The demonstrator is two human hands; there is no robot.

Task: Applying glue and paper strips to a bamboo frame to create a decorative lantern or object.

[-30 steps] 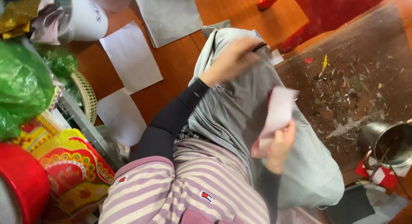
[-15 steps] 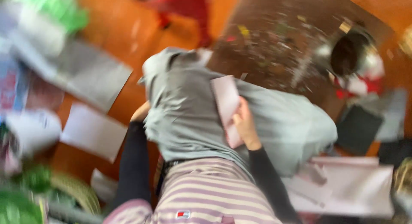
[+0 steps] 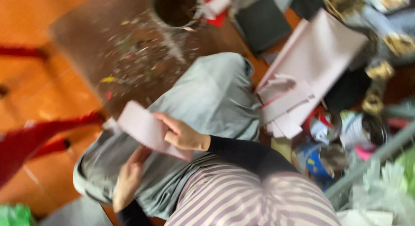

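Right hand (image 3: 183, 135) pinched in a firm grip on the pale pink paper sheet (image 3: 145, 128), above the grey-trousered lap (image 3: 207, 100). Left hand (image 3: 127, 178) below that grip, fingers touching the sheet's lower edge; closure unclear. Best kept taut and flat, clear of the paper stack (image 3: 287, 107) off right.

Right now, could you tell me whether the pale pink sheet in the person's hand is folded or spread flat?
Spread, though gently curved. The pink sheet shows one unbroken face, pinched at its edge by the right hand over the grey-clad lap.
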